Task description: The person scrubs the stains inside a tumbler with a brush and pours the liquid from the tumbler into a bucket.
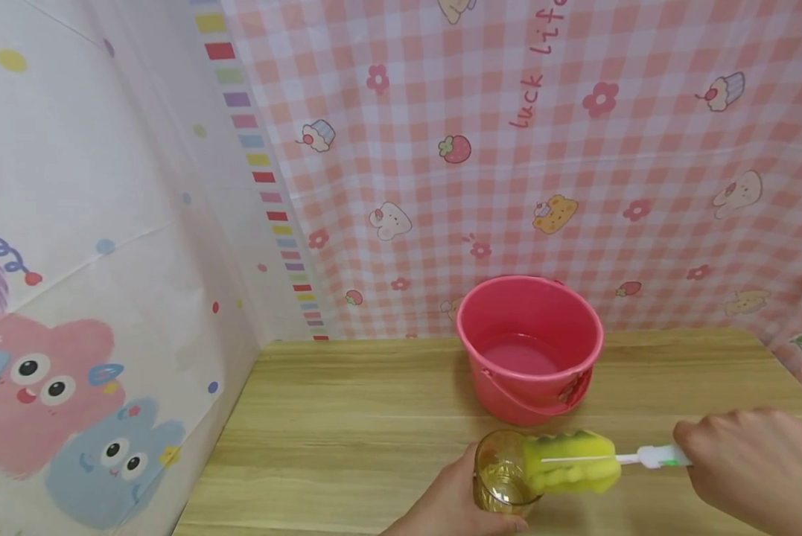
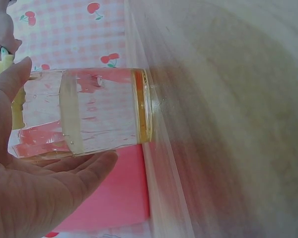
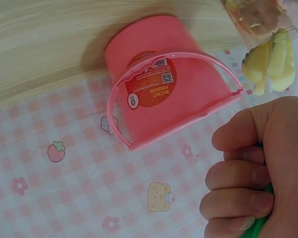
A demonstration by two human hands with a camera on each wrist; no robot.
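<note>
My left hand (image 1: 450,497) grips an amber glass cup (image 2: 99,111) around its side, thumb on one side and fingers on the other. In the head view the cup stands mouth up at the front of the table, and its base is close to the wood in the left wrist view. My right hand (image 1: 762,465) holds a bottle brush by its white and green handle (image 1: 669,455), fingers curled round it. The brush's yellow sponge head (image 1: 578,461) is level, its tip overlapping the cup's rim in the head view.
Behind the cup stands a pink bucket (image 1: 470,357) with some liquid at the bottom and its handle folded down. The wooden table (image 1: 347,424) meets a pink checked cloth (image 1: 401,171) at the back and a white printed cloth (image 1: 139,283) on the left.
</note>
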